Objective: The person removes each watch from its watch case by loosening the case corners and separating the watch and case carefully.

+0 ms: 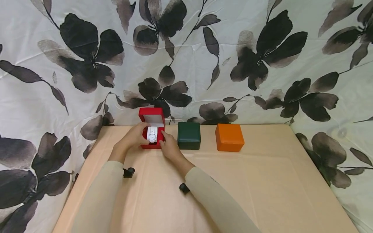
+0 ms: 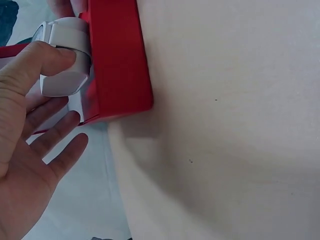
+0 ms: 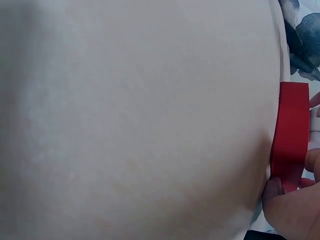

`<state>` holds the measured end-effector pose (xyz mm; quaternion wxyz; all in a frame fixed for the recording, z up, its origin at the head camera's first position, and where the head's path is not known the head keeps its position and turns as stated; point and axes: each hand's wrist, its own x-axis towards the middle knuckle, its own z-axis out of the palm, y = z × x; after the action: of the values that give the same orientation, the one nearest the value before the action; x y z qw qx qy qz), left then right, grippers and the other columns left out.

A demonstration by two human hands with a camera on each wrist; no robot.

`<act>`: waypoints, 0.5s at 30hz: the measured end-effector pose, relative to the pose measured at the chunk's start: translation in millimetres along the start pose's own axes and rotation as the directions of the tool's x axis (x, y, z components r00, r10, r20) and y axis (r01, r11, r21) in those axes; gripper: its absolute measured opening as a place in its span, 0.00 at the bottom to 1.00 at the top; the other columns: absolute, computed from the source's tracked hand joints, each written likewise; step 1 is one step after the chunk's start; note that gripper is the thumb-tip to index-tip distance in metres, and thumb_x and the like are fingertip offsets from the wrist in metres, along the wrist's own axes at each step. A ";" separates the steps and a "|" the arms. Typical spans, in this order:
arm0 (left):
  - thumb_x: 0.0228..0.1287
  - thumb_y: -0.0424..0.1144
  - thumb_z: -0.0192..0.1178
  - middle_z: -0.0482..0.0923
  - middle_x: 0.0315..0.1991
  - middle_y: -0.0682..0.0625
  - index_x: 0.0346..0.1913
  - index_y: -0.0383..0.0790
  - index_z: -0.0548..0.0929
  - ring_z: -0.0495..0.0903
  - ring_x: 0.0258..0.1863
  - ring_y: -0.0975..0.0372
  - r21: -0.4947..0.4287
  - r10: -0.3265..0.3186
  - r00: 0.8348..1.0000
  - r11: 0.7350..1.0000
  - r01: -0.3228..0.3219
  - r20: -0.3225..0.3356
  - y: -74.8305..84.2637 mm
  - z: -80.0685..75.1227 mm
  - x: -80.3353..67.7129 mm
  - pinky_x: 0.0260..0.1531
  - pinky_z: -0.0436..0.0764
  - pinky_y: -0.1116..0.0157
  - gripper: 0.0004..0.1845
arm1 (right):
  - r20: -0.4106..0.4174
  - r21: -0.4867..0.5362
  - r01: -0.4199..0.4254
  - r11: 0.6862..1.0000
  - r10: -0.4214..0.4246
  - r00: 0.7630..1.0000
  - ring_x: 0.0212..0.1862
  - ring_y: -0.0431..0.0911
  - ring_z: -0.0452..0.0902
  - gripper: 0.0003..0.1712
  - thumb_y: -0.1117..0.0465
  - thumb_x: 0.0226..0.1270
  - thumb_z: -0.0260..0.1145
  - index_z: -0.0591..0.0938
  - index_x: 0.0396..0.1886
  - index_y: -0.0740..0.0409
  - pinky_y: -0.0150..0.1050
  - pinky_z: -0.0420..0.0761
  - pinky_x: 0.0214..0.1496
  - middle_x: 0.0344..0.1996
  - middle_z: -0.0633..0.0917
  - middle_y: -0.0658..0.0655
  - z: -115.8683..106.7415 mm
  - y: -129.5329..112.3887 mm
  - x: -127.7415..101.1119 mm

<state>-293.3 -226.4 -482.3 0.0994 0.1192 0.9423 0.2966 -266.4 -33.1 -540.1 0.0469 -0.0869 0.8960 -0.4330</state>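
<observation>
An open red watch box [image 1: 151, 146] stands at the back left of the table, its lid raised against the cloth. Inside it sits a white wristwatch [image 1: 152, 134], wrapped round a pale cushion. My left hand [image 1: 132, 137] is at the box's left side; in the left wrist view its thumb lies on the watch strap [image 2: 70, 36], index finger mostly hidden and the other fingers spread beside the box. With my right hand [image 1: 172, 147] I grip the right front corner of the box, thumb low on the red front wall [image 3: 291, 120] in the right wrist view.
Right of the red box stands a closed dark green box [image 1: 189, 136], close to my right hand. Farther right is a closed orange box [image 1: 230, 137]. Flower-printed cloth [image 1: 204, 64] hangs behind the pale table [image 1: 262, 181], right along its back edge.
</observation>
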 end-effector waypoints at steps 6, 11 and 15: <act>0.49 0.34 0.75 0.75 0.63 0.38 0.70 0.34 0.69 0.74 0.60 0.45 -0.007 0.011 0.999 1.000 -0.011 -0.031 5.9 -7.1 -5.9 0.63 0.80 0.44 0.43 | -0.002 -0.013 -0.001 1.000 0.001 1.000 0.71 0.54 0.73 0.32 0.59 0.79 0.60 0.67 0.79 0.55 0.48 0.74 0.74 0.69 0.76 0.63 0.2 -3.0 0.8; 0.48 0.33 0.74 0.77 0.60 0.39 0.68 0.34 0.72 0.76 0.59 0.43 -0.008 0.043 0.998 0.999 -0.043 -0.053 11.0 -11.0 -10.2 0.59 0.82 0.46 0.40 | -0.003 -0.022 0.006 1.000 -0.006 1.000 0.71 0.55 0.73 0.32 0.60 0.79 0.60 0.67 0.78 0.57 0.48 0.75 0.73 0.69 0.77 0.64 0.1 -4.1 0.8; 0.47 0.33 0.74 0.77 0.59 0.40 0.66 0.34 0.73 0.76 0.59 0.44 0.002 0.065 0.996 0.998 -0.065 -0.066 14.3 -13.4 -13.3 0.57 0.83 0.47 0.39 | -0.015 -0.036 0.008 0.999 -0.008 1.000 0.70 0.56 0.73 0.31 0.61 0.78 0.61 0.68 0.78 0.58 0.48 0.75 0.73 0.69 0.76 0.65 -0.4 -5.0 0.3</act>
<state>-281.7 -226.1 -461.6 0.0584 0.1399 0.9407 0.3034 -266.1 -36.0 -535.9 0.0368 -0.0881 0.9035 -0.4178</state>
